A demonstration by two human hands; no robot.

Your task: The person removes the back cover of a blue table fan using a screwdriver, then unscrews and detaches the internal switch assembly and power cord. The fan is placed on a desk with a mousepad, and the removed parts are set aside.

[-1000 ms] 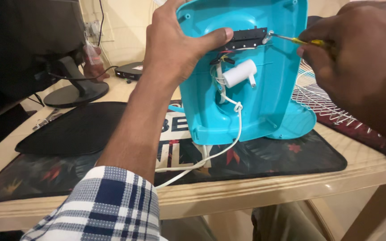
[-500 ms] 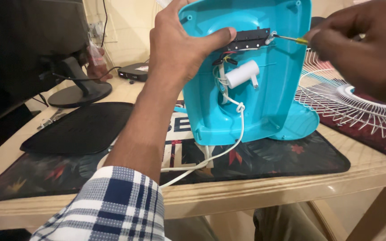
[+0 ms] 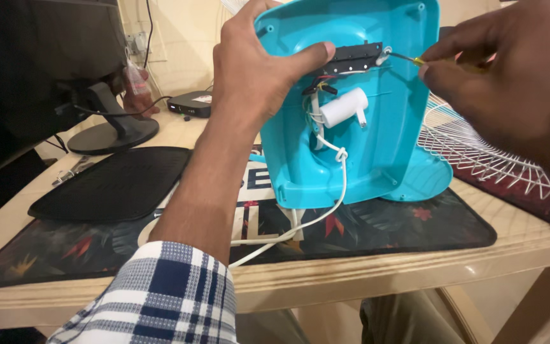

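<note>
A turquoise plastic fan base (image 3: 377,140) stands upright on the desk mat with its hollow underside facing me. My left hand (image 3: 256,70) grips its top left edge, the thumb pressed on a black switch strip (image 3: 351,60) inside. Below the strip sits a white cylindrical part (image 3: 344,107) with thin wires. A white cord (image 3: 326,204) runs out of the shell and down over the mat. My right hand (image 3: 510,83) pinches a thin screwdriver (image 3: 405,58) with a yellow handle. Its tip rests at the right end of the black strip.
A patterned desk mat (image 3: 415,226) covers the wooden table (image 3: 415,267). A black mouse pad (image 3: 116,181) lies at left, beside a monitor stand (image 3: 112,130) and a small black box (image 3: 191,103). A white wire fan grille (image 3: 498,162) lies at right.
My right hand has drawn back slightly to the right while the screwdriver tip stays at the black strip. The view has moved closer. The left hand keeps its grip.
</note>
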